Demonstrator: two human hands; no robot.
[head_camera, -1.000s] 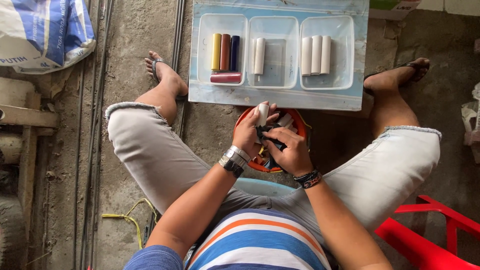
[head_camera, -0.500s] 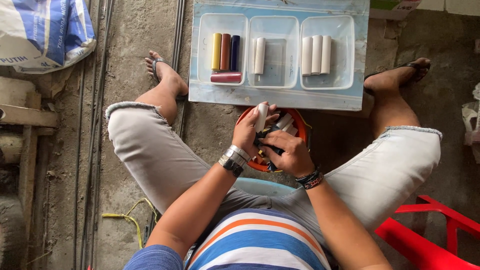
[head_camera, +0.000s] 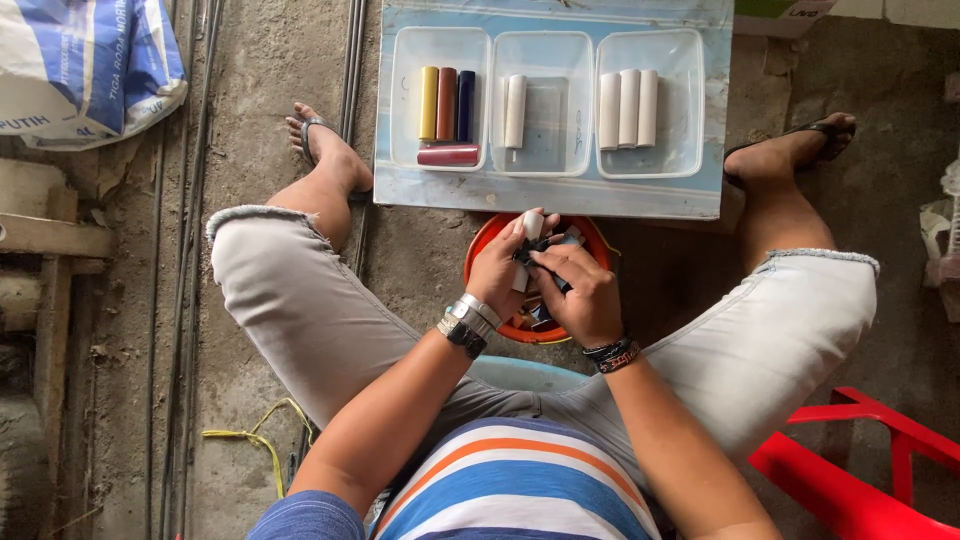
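Note:
My left hand (head_camera: 500, 268) grips a short white tube (head_camera: 533, 226) over an orange bowl (head_camera: 480, 245) that sits on the floor between my knees. My right hand (head_camera: 580, 290) is closed on a dark piece pressed against that tube; its shape is mostly hidden by my fingers. Ahead lies a pale blue board (head_camera: 550, 195) with three clear trays. The left tray (head_camera: 402, 110) holds yellow, brown, blue and maroon tubes. A single white tube lies in the middle tray (head_camera: 560, 110). The right tray (head_camera: 680, 100) has three white tubes.
A blue and white sack (head_camera: 85, 70) lies at the far left beside wooden planks (head_camera: 50, 235). A red plastic chair (head_camera: 860, 470) stands at the lower right. Thin rods (head_camera: 352, 60) and a yellow cord (head_camera: 250, 440) lie on the concrete floor.
Both hands have stayed over the orange bowl, with only small shifts of the fingers around the white tube. The trays are unchanged.

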